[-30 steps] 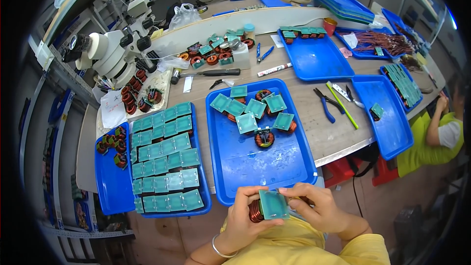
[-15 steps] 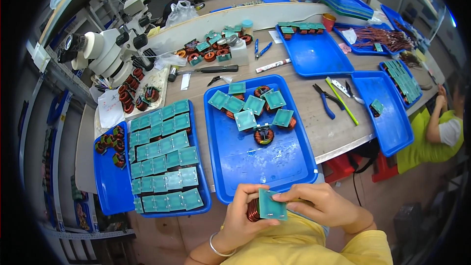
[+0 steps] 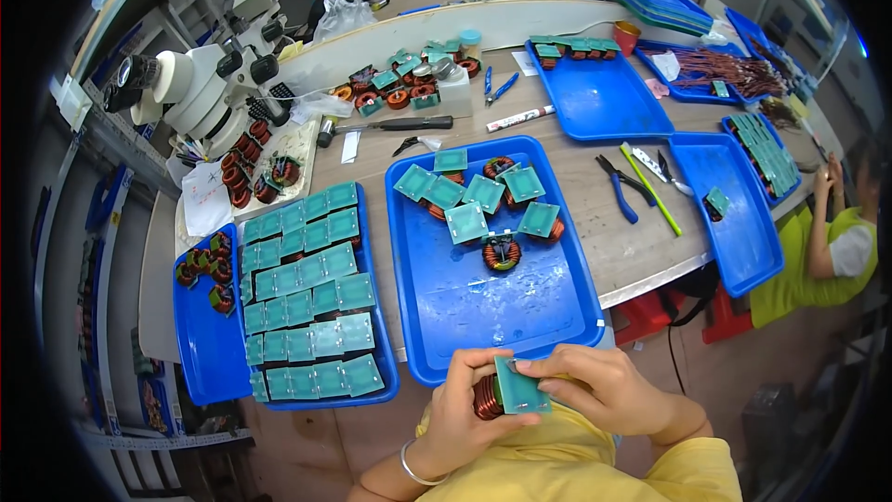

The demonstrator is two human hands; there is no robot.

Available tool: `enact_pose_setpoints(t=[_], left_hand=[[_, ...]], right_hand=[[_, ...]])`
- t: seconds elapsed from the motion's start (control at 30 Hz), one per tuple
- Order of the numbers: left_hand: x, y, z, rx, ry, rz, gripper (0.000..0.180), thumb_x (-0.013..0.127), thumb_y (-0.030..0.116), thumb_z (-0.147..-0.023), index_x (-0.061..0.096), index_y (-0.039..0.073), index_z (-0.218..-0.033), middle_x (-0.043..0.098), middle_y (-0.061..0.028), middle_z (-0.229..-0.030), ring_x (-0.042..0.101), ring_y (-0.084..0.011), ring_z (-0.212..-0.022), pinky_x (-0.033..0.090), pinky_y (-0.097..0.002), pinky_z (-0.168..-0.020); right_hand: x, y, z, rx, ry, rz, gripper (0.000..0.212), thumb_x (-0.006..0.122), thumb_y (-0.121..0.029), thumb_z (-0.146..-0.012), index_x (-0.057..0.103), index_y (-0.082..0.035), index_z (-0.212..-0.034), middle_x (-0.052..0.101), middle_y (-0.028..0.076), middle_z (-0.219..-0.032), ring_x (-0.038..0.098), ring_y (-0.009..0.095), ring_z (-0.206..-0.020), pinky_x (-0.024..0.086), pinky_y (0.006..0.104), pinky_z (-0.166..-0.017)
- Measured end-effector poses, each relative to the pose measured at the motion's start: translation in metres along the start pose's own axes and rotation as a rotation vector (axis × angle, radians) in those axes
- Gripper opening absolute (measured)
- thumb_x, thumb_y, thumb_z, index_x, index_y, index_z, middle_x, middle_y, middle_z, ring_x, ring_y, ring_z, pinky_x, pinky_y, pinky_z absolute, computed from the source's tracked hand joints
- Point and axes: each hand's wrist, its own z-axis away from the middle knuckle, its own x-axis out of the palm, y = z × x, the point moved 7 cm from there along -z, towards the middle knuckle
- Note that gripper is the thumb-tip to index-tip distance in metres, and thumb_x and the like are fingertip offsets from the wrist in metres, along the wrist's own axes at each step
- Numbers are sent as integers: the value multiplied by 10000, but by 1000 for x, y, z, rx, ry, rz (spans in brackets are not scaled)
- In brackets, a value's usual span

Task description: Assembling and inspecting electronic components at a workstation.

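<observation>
My left hand (image 3: 455, 418) is closed around a copper-wound coil (image 3: 486, 398) with a square green circuit board (image 3: 523, 390) on its right-facing side. Fingers above and thumb below grip the piece, over my lap at the front edge of the blue tray (image 3: 465, 325). My right hand (image 3: 609, 389) pinches the board at its upper right edge; what the fingertips do behind it is hidden. In that tray, several similar board-and-coil pieces (image 3: 483, 193) lie in the far half, and one coil (image 3: 502, 255) shows its windings.
Left stands a tray filled with rows of green boards (image 3: 311, 302), beside a tray with a few coils (image 3: 221, 297). Pliers (image 3: 621, 191), a yellow-green stick (image 3: 652, 193) and a marker (image 3: 520, 119) lie on the table. A microscope (image 3: 200, 98) stands back left. Another person (image 3: 822, 242) sits at right.
The held board has turned slightly and looks narrower, while both hands keep nearly the same place and grip. The trays have shifted a little in the picture.
</observation>
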Motion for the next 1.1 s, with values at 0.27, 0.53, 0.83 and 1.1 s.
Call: enact_pose_setpoints(t=[0.27,0.53,0.83,1.1], left_hand=[[-2,3,-1,58,19,-42,654,783,225,-634,372,-7,-1087,606,-148,-907,614,-172,-838,489,-250,-703],[-1,1,-2,44,20,-9,647,782,217,-633,374,-5,-1083,604,-144,-911,616,-179,-852,491,-248,-707],[1,0,-2,13,34,22,693,800,265,-586,375,9,-1070,580,-80,-882,564,-95,-782,440,-196,-667],[1,-4,1,44,55,-26,718,802,280,-580,363,6,-1077,559,-92,-932,565,-105,-792,443,-199,-667]], right_hand=[[-3,4,1,-3,96,-32,299,561,-6,-796,552,-27,-1095,584,124,-845,587,216,-688,466,282,-592],[-4,3,1,60,-11,-34,282,540,-14,-814,546,-13,-1096,588,130,-866,598,221,-730,476,289,-633],[-3,2,2,38,-12,-52,276,538,-19,-816,546,-12,-1091,590,132,-883,605,229,-767,481,296,-654],[-1,2,7,75,55,-27,276,540,-24,-819,547,-18,-1094,596,126,-861,607,223,-749,481,289,-648]])
